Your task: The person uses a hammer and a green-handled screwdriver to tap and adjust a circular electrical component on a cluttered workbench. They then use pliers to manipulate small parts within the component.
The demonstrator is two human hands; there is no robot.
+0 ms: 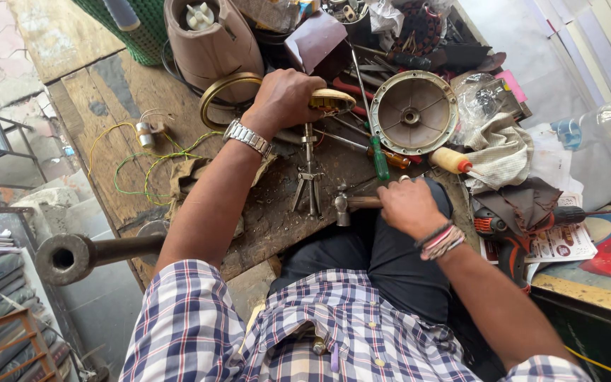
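We judge this a strike being set up: our left hand [282, 99] is clenched over a yellowish coil-wound motor part [332, 100] at the far side of the worn wooden counter [107, 99], while our right hand [408, 206] grips the wooden handle of a small steel-headed hammer [344, 206] lying near the counter's front edge, just above our lap. A metal three-legged puller [308, 177] stands between the two. The next move seems to call for lifting the hammer clear of the green-handled screwdriver [378, 157] close by. Open room is scarce: a round grey metal motor cover [413, 112] and tool clutter crowd the right, green and yellow wires [143, 163] the left.
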